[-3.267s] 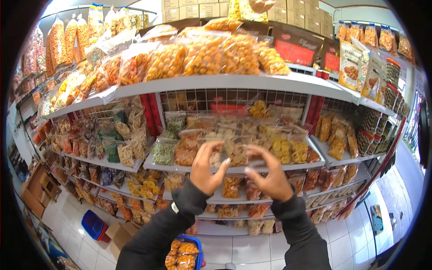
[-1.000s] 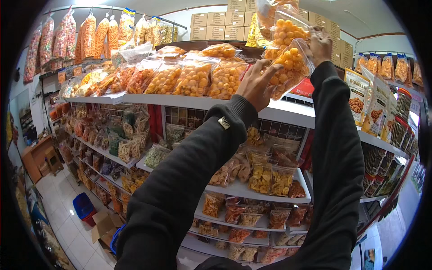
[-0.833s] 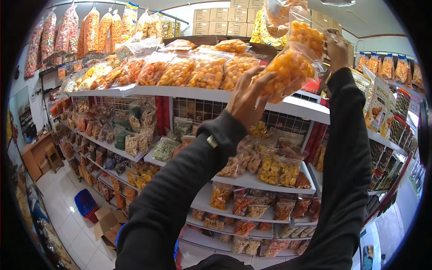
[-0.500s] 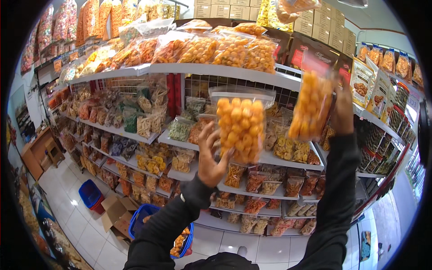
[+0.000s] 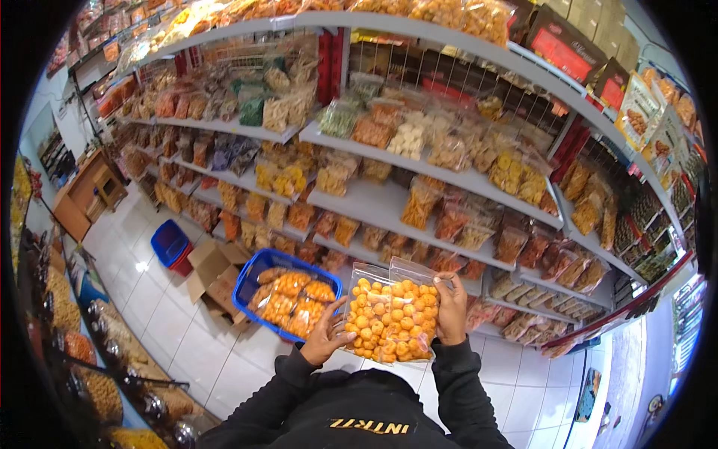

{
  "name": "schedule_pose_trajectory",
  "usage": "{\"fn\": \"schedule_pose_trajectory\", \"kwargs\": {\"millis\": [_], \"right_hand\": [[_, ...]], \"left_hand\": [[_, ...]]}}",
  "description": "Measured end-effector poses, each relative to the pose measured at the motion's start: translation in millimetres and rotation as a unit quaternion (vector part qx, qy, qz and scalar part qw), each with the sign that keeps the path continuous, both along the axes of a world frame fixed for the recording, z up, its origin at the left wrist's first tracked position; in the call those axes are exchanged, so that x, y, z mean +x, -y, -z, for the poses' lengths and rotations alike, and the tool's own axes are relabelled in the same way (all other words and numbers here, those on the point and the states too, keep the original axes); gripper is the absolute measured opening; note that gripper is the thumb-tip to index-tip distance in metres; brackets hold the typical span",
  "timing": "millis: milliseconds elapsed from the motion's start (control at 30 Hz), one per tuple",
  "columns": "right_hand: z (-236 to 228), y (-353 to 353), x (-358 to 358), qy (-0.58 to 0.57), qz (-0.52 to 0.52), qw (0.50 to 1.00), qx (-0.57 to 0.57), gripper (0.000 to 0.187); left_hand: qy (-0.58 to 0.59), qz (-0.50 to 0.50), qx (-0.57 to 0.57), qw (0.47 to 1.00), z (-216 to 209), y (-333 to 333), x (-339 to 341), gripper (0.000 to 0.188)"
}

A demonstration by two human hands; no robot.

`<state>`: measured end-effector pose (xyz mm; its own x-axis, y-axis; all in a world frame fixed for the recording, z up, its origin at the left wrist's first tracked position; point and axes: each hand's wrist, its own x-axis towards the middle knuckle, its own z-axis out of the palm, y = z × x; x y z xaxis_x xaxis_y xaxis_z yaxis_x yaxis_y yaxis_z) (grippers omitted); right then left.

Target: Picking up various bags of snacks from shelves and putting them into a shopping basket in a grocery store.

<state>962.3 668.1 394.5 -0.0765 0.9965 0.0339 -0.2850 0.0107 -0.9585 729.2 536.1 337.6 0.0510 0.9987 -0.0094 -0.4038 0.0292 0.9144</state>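
Note:
Two clear zip bags of round orange-yellow snack balls are held together in front of my chest, side by side and overlapping. My left hand [image 5: 326, 338] is closed on the lower left edge of the left snack bag [image 5: 368, 323], thumb across its front. At the upper right edge of the right snack bag [image 5: 413, 317], my right hand [image 5: 452, 308] grips the plastic. Both bags stand nearly upright with their zip tops facing up. Left of them on the floor, a blue basket [image 5: 247, 298] contains several bags of similar orange snacks.
Ahead runs a grey shelf unit [image 5: 449, 170] stocked with many bagged snacks on several levels. An opened cardboard box [image 5: 213, 273] and a smaller blue basket [image 5: 171, 242] stand on the tiled floor at left. Rows of jars and snacks [image 5: 105, 395] line the near left.
Both hands have come down from the upper shelf, bringing the two snack bags together at chest height. The view has tilted downward, showing more of the blue basket.

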Motion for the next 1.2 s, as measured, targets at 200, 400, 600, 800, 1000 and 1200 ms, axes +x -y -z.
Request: {"fn": "schedule_pose_trajectory", "kwargs": {"millis": [200, 400, 600, 800, 1000, 1200], "right_hand": [[69, 80, -8, -0.026, 0.073, 0.988, -0.131, 0.008], [137, 140, -14, -0.100, 0.016, 0.935, -0.341, 0.036], [120, 152, -61, -0.183, -0.172, 0.892, -0.375, 0.047], [143, 112, -149, -0.168, -0.176, 0.905, -0.348, 0.039], [189, 61, -256, -0.154, -0.141, 0.917, -0.341, 0.033], [232, -8, -367, -0.002, -0.119, 0.944, -0.308, 0.029]], "left_hand": [[-0.022, -0.001, -0.047, 0.999, 45, 66, 5, 0.074], [0.013, -0.006, -0.222, 0.975, 82, 124, -6, 0.074], [0.047, -0.047, -0.226, 0.972, 105, 121, -51, 0.071], [-0.041, -0.100, -0.159, 0.981, 165, 91, -143, 0.075], [0.015, -0.119, -0.198, 0.973, 151, 44, -258, 0.067], [0.032, -0.092, -0.243, 0.965, 237, 8, -372, 0.054]]}}
